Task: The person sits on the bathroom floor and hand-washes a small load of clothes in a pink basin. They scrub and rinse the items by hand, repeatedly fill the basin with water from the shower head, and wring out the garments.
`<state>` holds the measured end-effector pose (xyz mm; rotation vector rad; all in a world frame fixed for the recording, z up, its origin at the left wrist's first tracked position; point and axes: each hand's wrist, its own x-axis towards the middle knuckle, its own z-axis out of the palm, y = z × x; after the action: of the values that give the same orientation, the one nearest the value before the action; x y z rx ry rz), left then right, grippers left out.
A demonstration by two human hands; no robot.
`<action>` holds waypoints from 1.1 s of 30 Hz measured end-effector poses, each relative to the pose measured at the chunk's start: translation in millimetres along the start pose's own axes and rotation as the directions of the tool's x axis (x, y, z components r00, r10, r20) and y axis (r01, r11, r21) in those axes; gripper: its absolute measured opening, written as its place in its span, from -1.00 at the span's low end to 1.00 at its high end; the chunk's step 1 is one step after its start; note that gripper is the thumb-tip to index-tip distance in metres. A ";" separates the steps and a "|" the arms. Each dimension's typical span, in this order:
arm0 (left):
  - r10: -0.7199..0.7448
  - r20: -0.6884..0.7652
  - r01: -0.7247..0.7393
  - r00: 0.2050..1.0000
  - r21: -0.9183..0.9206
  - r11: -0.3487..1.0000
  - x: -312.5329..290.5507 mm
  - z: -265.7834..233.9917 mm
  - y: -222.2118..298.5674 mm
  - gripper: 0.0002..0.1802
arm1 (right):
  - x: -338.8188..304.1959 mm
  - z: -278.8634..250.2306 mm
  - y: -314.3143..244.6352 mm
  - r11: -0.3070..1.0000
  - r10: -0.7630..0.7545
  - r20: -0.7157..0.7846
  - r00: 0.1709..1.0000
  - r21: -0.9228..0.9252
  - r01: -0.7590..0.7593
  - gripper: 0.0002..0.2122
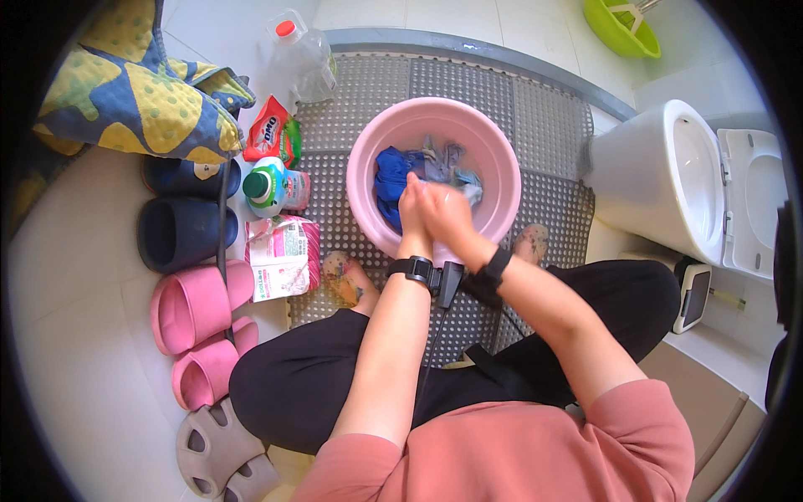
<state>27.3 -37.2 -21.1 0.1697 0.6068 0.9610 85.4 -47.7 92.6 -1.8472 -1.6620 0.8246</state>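
We see the pink basin (365, 167) standing on the grey studded mat (548, 201) between the person's feet (350, 280), a spot that seems chosen so both arms reach it easily from a seated or squatting pose. In it lie a blue cloth (390, 176) and paler grey cloths (443, 161), bunched toward the middle. Over their near side, the left hand (412, 214) and right hand (447, 211) are pressed together, palms apparently meeting; from above, we cannot tell whether anything is caught between them. To the left, a green-capped bottle (266, 191), a red-and-green pouch (272, 138) and a pink-and-white packet (284, 258) line the mat's edge, probably to keep them handy.
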 end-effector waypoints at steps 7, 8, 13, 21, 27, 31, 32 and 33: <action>0.355 -0.253 -0.052 0.900 0.746 0.664 -23.9 63.8 -4.2 -0.48 | 32.0 -4.8 64.5 0.861 0.297 0.050 0.954 0.417 -0.290 -0.55; 0.452 -0.133 -0.162 0.882 0.815 0.557 -27.8 71.0 -0.6 -0.52 | 30.9 -7.0 70.2 0.735 0.338 0.124 0.933 0.584 -0.344 -0.55; 0.763 0.221 -0.125 0.608 0.975 -0.183 -32.4 68.6 26.5 -0.73 | 6.9 -20.2 41.4 0.504 0.174 0.576 0.799 0.645 -0.575 -0.48; -0.058 0.029 0.045 0.998 0.334 0.941 -56.7 42.2 39.7 -0.18 | 23.7 -68.1 -8.0 0.321 0.016 0.433 0.901 0.851 -0.415 -0.84; -0.132 0.088 0.145 0.987 -0.160 0.976 -59.1 64.7 54.3 -0.19 | 24.5 -82.2 13.6 0.286 0.278 0.218 0.936 0.911 -0.297 -0.78; 0.143 -0.173 -0.066 0.974 0.389 0.919 -26.2 72.2 41.4 -0.81 | 1.0 -52.9 34.7 0.104 0.288 0.400 0.870 0.890 -0.444 -0.59; 0.235 -0.166 -0.085 0.958 0.618 0.781 -21.9 71.1 34.7 -0.80 | -4.0 -46.7 40.4 0.028 0.171 0.523 0.835 0.845 -0.535 -0.57; 0.273 -0.210 -0.089 0.939 0.618 0.781 -18.9 65.4 32.2 -0.76 | -3.6 -38.8 45.2 0.017 0.178 0.532 0.828 0.839 -0.543 -0.65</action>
<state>32.5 -25.8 53.2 0.6808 1.1841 0.9594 144.2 -55.7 86.6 -1.0420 -0.2240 1.9060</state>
